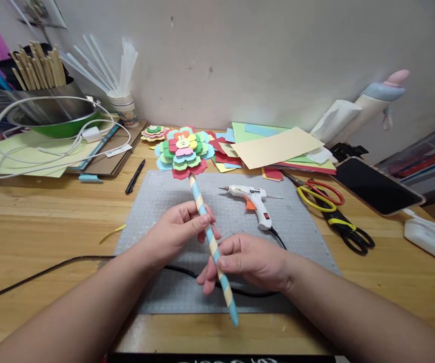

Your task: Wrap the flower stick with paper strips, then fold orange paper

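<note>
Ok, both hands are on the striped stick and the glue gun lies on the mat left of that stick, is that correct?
No: the head view shows the glue gun to the right of the striped stick, on the mat. The left hand and right hand are both on the stick.

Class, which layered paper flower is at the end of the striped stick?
The front flower, showing larger, atop the striped stick held by the left hand and right hand; the rear flower, to its left, shows no stick.
</note>
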